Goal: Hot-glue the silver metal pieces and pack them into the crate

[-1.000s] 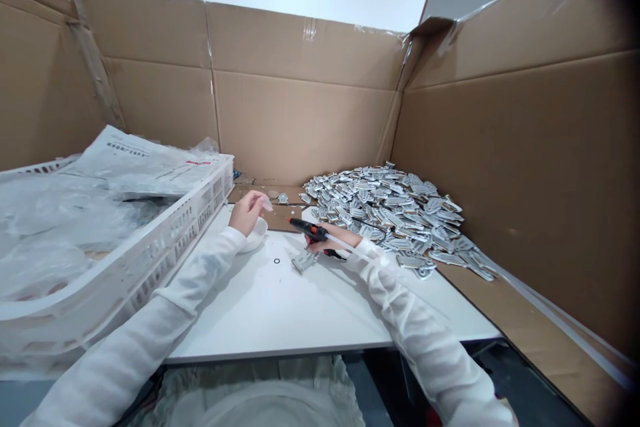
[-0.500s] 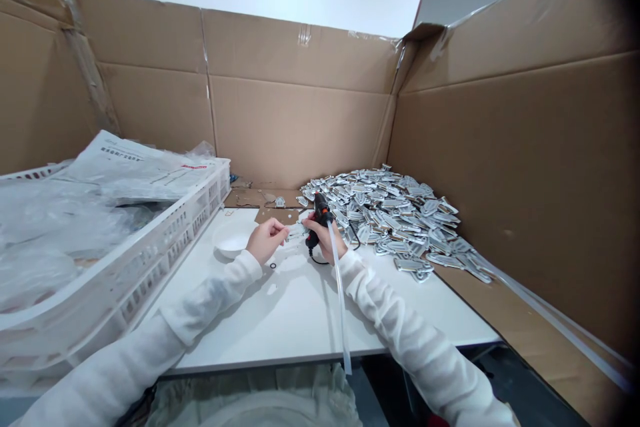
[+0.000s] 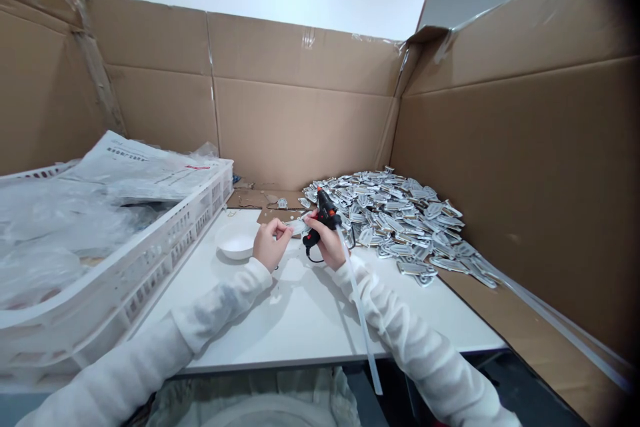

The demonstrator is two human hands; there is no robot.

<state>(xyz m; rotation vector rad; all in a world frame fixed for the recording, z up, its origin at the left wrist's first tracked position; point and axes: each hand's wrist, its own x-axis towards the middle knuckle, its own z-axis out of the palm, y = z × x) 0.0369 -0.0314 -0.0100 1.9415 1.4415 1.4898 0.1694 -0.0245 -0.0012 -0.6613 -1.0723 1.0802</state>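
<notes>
My right hand [image 3: 327, 245] grips a black and orange glue gun [image 3: 323, 213], nozzle up, with a long clear glue stick [image 3: 363, 317] trailing back over my sleeve. My left hand [image 3: 270, 243] pinches a small silver metal piece [image 3: 295, 225] held close to the gun. Both hands hover over the white table [image 3: 310, 320]. A small white bowl [image 3: 235, 240] sits just left of my left hand.
A large heap of silver metal pieces [image 3: 400, 213] lies to the right on cardboard. A white plastic crate [image 3: 130, 260] with plastic bags and paper stands at the left. Cardboard walls [image 3: 300, 127] enclose the table on three sides.
My left hand came from the bowl to the middle and now holds a silver piece. My right hand lifted the glue gun from lying flat to upright beside it.
</notes>
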